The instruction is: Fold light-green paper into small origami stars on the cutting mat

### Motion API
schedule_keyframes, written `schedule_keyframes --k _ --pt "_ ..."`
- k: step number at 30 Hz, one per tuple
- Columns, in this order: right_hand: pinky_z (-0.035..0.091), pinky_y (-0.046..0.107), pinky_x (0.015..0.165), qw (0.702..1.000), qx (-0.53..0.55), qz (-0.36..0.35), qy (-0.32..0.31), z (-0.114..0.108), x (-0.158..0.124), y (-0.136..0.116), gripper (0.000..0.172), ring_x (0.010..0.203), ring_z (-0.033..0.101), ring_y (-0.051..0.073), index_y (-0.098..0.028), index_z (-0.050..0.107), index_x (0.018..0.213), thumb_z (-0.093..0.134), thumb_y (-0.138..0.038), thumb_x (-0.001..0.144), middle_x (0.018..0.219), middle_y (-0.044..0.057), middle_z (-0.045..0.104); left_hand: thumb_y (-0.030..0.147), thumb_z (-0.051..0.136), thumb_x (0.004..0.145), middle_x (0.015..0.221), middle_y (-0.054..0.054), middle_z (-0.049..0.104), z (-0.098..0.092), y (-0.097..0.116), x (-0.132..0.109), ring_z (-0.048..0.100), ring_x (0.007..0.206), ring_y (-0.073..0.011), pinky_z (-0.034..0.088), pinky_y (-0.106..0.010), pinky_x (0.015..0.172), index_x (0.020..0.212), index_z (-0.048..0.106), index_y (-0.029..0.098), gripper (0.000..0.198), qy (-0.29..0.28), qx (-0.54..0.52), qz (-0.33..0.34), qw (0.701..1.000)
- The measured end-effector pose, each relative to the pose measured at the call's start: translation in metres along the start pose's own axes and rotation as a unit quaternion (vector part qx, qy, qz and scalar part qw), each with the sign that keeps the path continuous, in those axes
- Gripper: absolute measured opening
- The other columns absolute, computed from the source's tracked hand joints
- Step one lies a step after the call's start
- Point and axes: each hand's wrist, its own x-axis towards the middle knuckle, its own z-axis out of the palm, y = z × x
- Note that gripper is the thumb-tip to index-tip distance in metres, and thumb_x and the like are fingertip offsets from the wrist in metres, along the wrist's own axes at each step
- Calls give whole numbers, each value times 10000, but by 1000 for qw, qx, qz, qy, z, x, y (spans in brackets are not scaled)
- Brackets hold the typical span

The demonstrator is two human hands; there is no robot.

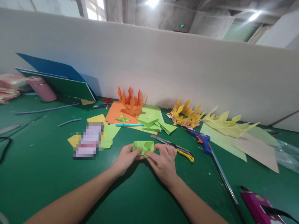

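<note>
A small folded piece of light green paper (145, 145) is held between my two hands, just above the green tabletop. My left hand (126, 159) grips its left side, thumb on the front face. My right hand (164, 161) pinches the lower right edge with thumb and fingers. Just beyond the paper lies a yellow utility knife (185, 153), its blade out and pointing left. Behind it are folded green paper pieces (149, 123) and a small green paper star shape (122, 119) on stacked coloured sheets.
An orange paper crown (132, 104), a yellow crown (186, 115) and a pale yellow crown strip (227, 124) stand along the white partition (149, 62). Right lie a blue glue gun (205, 141) and a magenta box (255, 205). Left are a pixelated phone (90, 140) and a pink bottle (43, 89).
</note>
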Motion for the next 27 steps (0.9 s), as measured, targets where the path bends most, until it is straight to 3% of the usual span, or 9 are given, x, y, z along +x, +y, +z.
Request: schedule_keyframes --k 9,27 --pt "239 346 751 1000 11 5 -9 0 0 1 166 808 407 188 -275 683 773 548 -293 867 826 23 530 311 831 482 764 -59 722 -2 0 1 638 662 -133 531 -240 667 748 686 101 369 -11 2 0 1000" --pt "245 356 759 1000 10 -11 -18 -4 1 -4 167 817 406 195 -273 673 762 542 -266 865 831 29 542 348 814 498 700 -38 705 -1 0 0 631 622 -134 520 -239 634 716 682 116 345 -10 21 12 1000"
